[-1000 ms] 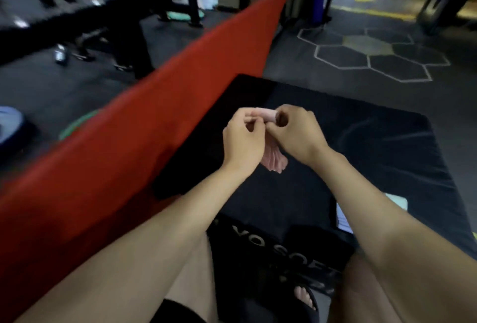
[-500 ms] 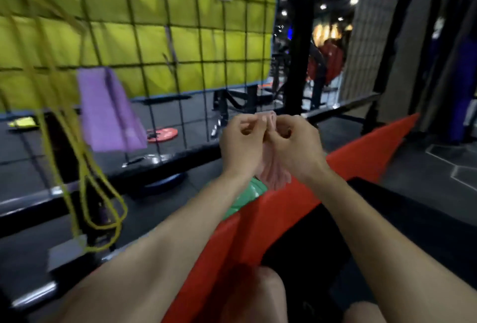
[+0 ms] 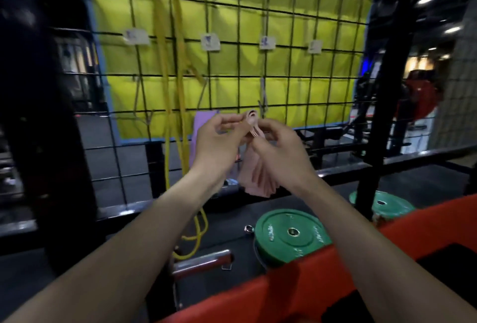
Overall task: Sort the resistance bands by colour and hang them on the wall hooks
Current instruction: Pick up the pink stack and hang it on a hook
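I am holding a bunch of pink resistance bands point(image 3: 254, 173) up in front of the black wire grid point(image 3: 291, 70), with my left hand point(image 3: 216, 142) and my right hand point(image 3: 281, 152) meeting at the top of the bunch. The thumb and fingers of each hand are curling in and pinching the folded top loops, which are poking up between my fingertips, just beside a hook point(image 3: 262, 106) on the grid. The bunch is hanging straight down from that pinch, its long axis vertical, with the loose lower ends fanning out below my wrists and pointing at the floor. A purple band point(image 3: 200, 126) is hanging on the grid just behind my left hand, partly hidden by it. Farther left, yellow bands point(image 3: 167, 90) are trailing down the grid in long strands and pooling on the floor. Small paper labels point(image 3: 210, 42) are sitting in a row across the grid above my hands, too blurred for me to read. The grid to the right of the hook is showing bare squares over the yellow-green padding point(image 3: 322, 20). Below my forearms, a green weight plate point(image 3: 291, 235) is lying flat on the dark floor, with a second green plate point(image 3: 382, 204) off to its right and a red pad edge point(image 3: 296, 286) running across close to me.
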